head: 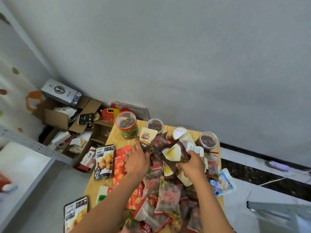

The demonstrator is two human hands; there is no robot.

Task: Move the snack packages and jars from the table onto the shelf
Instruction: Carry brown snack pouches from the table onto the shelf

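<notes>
A wooden table (110,140) is heaped with snack packages. My right hand (191,167) grips a brown and cream package (173,153), lifted above the pile. My left hand (137,159) reaches into the pile beside a small cream pouch (147,136); its fingertips are hidden among the brown bags. Clear jars of nuts stand along the far edge: a green-labelled jar (127,125), a small one (155,125), and another (208,140) at the right. A foil-topped tub (180,132) stands between them. Chestnut bags (104,161) lie at the left. The white shelf (21,167) is at the left.
Open cardboard boxes (67,118) and loose cartons crowd the floor beyond the table's left side. A grey box (58,91) leans in the corner. A metal shelf rail (38,147) crosses at the left. A blue and white packet (222,182) overhangs the table's right edge.
</notes>
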